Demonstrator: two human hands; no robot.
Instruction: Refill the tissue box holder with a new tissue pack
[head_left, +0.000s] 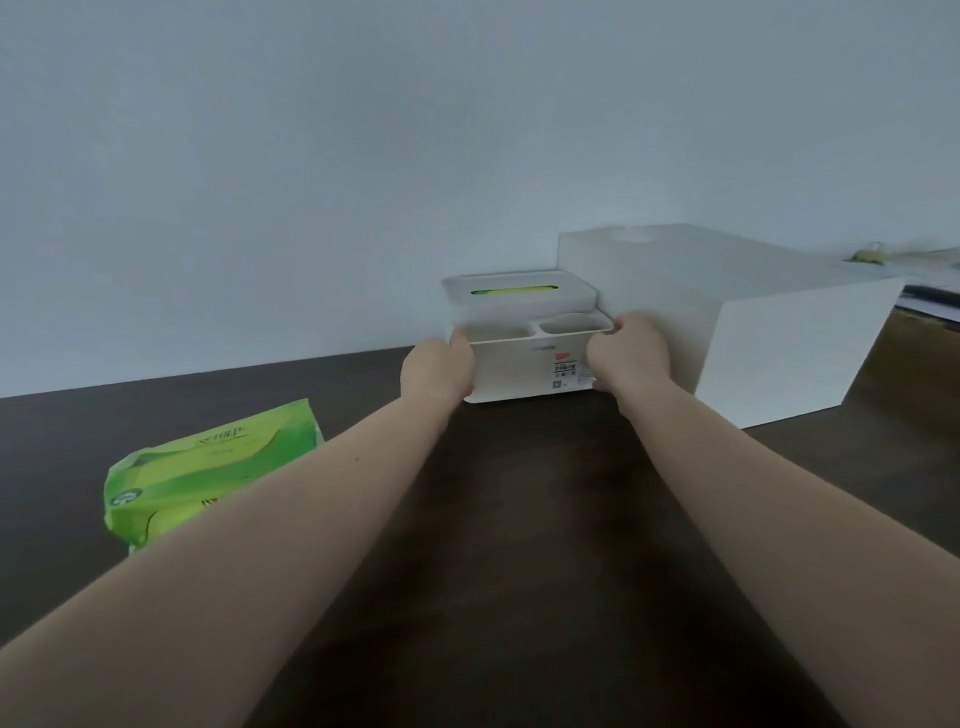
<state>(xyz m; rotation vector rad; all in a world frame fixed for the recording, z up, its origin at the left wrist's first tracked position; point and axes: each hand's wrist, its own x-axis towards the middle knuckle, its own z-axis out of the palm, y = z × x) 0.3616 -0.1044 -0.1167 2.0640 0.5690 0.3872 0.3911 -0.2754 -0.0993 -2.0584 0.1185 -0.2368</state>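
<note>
the left hand (440, 370) and the right hand (631, 352) each grip one end of the white plastic tissue box holder (519, 364) on the dark brown table (519, 519). a bright green tissue pack (208, 467) lies well apart, at the left.

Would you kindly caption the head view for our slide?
Both hands grip the white tissue box holder; green tissue pack waits nearby.

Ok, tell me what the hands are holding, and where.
Both hold the white tissue box holder: left hand on its left end, right hand on its right end.
</note>
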